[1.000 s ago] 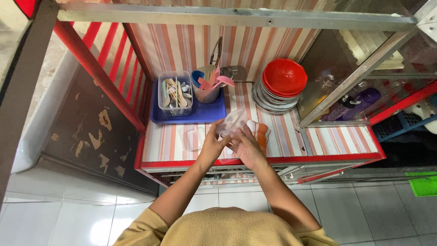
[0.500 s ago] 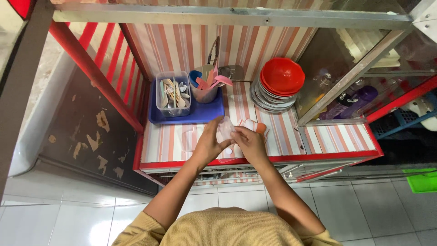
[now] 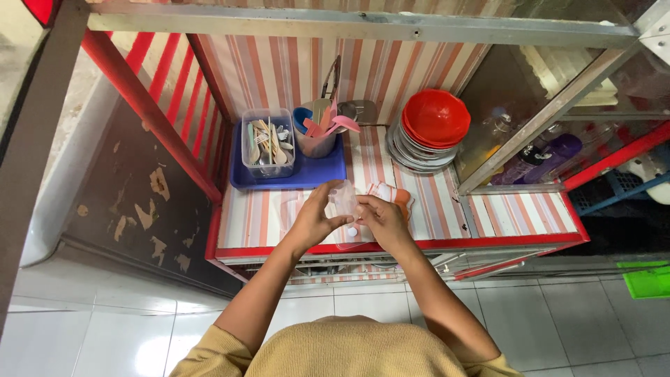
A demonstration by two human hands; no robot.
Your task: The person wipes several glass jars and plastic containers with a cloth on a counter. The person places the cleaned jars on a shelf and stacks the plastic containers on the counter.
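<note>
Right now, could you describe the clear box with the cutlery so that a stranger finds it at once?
Look at the striped shelf inside the cabinet, then its back left corner, where a blue tray lies. The clear cutlery box stands on the tray's left half; unlike the round utensil cup beside it, it is rectangular and transparent.

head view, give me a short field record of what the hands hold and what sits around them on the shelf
left hand: grip on a small clear plastic container, fingers curled round it
right hand: touching the same container from the other side
surface: red-and-white striped shelf
behind hands: blue plastic tray with a clear rectangular cutlery box and a cup of utensils
right of tray: stack of plates topped by red round bowls
under right hand: orange and white cloth
</note>
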